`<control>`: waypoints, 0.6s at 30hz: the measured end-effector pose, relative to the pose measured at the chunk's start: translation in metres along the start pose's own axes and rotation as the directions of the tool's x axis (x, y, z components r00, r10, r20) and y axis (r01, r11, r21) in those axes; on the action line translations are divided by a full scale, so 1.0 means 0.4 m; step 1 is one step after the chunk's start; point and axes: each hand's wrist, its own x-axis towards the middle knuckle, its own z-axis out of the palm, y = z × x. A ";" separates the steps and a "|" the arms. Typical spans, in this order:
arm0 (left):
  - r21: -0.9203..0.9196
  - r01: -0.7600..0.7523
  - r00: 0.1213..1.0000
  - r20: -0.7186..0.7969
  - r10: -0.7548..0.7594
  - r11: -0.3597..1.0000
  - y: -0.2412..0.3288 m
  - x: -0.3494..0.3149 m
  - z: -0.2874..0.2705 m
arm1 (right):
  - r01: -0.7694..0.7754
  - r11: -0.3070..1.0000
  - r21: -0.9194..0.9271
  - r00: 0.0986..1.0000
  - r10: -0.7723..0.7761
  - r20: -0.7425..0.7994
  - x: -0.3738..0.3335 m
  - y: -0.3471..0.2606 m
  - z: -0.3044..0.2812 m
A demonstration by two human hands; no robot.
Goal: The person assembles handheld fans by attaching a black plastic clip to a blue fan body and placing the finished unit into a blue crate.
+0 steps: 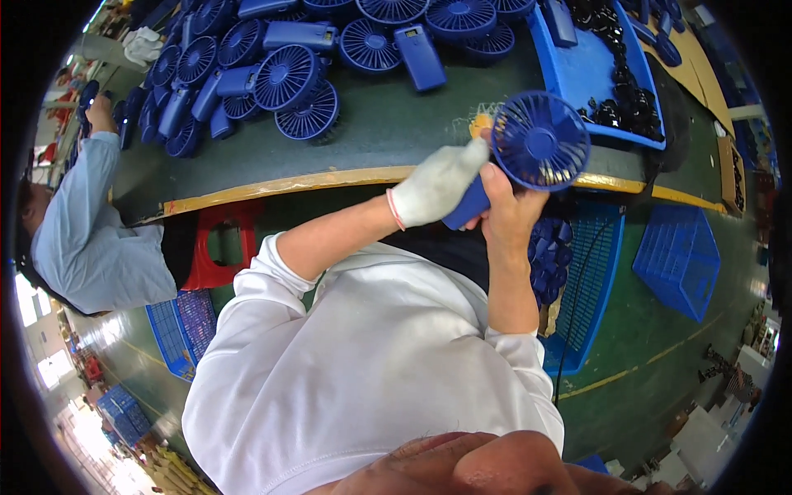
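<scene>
A blue handheld fan (540,142) with a round slatted guard is held up in front of the table's front edge. My right hand (505,206), bare, is closed round its handle just below the guard. My left hand (441,186), in a white glove, is closed against the handle from the other side, its fingertips partly hidden. A small orange-yellow piece (480,125) shows just beyond the gloved fingers; I cannot tell whether it is held or lies on the table. Many similar blue fans (289,78) lie heaped on the green table (388,136).
At the back right stands a blue tray (590,62) of black parts. Blue crates (598,272) are below the table on the right, one holding blue parts. To the left a co-worker in a light blue shirt (99,239) reaches toward fans, near a red stool (223,243).
</scene>
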 end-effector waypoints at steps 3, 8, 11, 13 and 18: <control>0.556 -0.368 0.919 0.099 0.381 0.745 -0.005 0.019 0.014 | 0.327 0.933 -0.151 0.943 -0.331 -0.007 -0.004 0.052 -0.071; 0.727 -0.265 0.617 -0.377 0.691 0.633 0.001 0.057 -0.070 | 0.334 0.897 -0.289 0.931 -0.362 -0.048 -0.106 0.139 -0.274; 0.419 -0.165 0.567 -0.700 0.433 0.893 0.014 0.045 -0.112 | 0.169 0.926 -0.337 0.865 -0.304 -0.400 -0.165 0.207 -0.353; 0.090 -0.261 0.589 -0.774 0.233 0.961 0.014 0.059 -0.097 | -0.405 0.841 -0.358 0.836 0.181 -0.518 -0.229 0.330 -0.564; -0.306 -0.337 0.782 -0.617 0.084 0.891 -0.002 0.135 -0.164 | -0.570 0.801 0.182 0.382 0.454 -0.805 -0.348 0.469 -0.710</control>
